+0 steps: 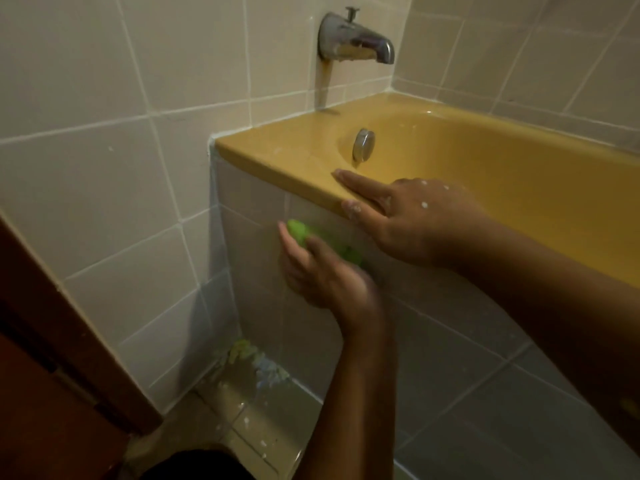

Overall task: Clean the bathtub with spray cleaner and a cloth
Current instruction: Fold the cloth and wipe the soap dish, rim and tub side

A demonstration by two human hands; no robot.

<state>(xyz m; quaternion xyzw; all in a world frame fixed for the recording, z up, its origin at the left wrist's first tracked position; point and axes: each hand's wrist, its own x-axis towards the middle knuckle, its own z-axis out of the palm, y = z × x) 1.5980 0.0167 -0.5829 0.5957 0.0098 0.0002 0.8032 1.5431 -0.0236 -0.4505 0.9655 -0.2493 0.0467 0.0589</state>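
The yellow bathtub [277, 147] fills the upper right, with a tiled grey side panel [433, 341] below its rim. My left hand [322, 275] grips a green cloth [304, 233] and holds it against this panel just under the rim. My right hand [408, 216] lies flat on the rim's front edge, fingers straight and pointing left, with white foam specks on its back. No spray bottle is in view.
A metal spout [356, 43] juts from the tiled wall above the tub's end, and a round overflow cap [363, 145] sits inside the tub. Foamy residue [256, 362] lies in the floor corner. A brown wooden door frame [52, 341] stands at the left.
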